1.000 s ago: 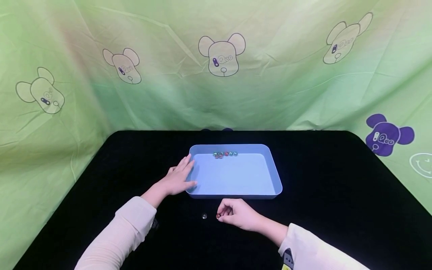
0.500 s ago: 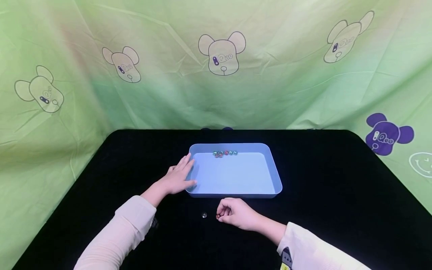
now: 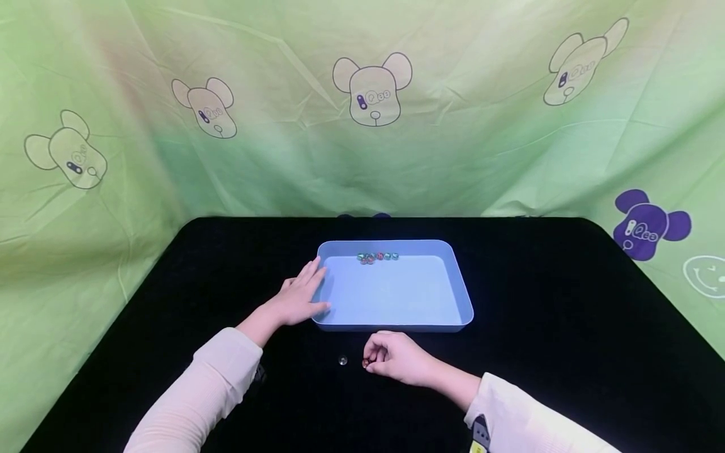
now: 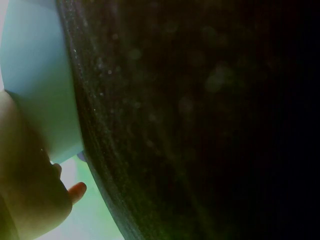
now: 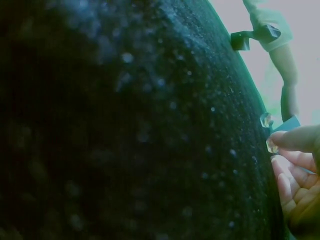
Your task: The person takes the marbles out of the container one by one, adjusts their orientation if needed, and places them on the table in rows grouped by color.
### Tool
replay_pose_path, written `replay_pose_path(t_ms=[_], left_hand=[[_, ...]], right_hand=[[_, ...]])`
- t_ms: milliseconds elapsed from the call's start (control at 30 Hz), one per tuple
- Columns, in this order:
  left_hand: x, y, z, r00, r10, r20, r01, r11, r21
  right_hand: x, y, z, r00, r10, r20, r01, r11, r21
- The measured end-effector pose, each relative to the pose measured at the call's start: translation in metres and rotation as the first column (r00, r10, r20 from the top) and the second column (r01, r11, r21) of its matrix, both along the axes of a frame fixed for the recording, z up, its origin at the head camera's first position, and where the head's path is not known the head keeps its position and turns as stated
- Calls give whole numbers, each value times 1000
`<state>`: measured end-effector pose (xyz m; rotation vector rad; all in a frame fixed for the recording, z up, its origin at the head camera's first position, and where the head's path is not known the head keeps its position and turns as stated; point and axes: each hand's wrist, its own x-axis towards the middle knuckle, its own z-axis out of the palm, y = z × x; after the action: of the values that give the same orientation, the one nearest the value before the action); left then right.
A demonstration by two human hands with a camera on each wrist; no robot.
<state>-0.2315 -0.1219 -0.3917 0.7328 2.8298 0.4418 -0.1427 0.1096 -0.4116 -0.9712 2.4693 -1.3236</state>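
table [image 3: 538, 302]: black cloth, under both hands.
tray [image 3: 464, 302]: 1, pale blue, shallow, just beyond the right hand's pinch; left side under the left hand.
left hand [image 3: 300, 299]: fingers straight and flat against the tray's left rim, gripping nothing; forearm angled in from the near left.
right hand [image 3: 396, 358]: knuckles up, fingers curled, fingertips [image 5: 295, 140] pinching 1 small bead on the cloth.
pinched bead [image 3: 365, 363]: small, reddish-brown; looks clear in the wrist view.
loose bead [image 3: 342, 361]: 1, clear, just left of the pinch.
beads in tray [image 3: 377, 257]: about 7, mixed colours, along the far wall.
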Motion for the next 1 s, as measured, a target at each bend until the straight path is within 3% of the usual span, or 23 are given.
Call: replay_pose_path(t_ms=[333,800,1000], left_hand=[[-1,0,1,1000,0,1,0,1000,-1],[0,0,2,1000,6,11,-6,1000,6],[-1,1,1,1000,8,5,-8,1000,-1]], right_hand=[[0,2,5,996,-12,94,13,1000,-13],[-3,8,7,992,-1,129,3,1000,-20],[-7,11,12,994,-1,106,2,1000,-9]])
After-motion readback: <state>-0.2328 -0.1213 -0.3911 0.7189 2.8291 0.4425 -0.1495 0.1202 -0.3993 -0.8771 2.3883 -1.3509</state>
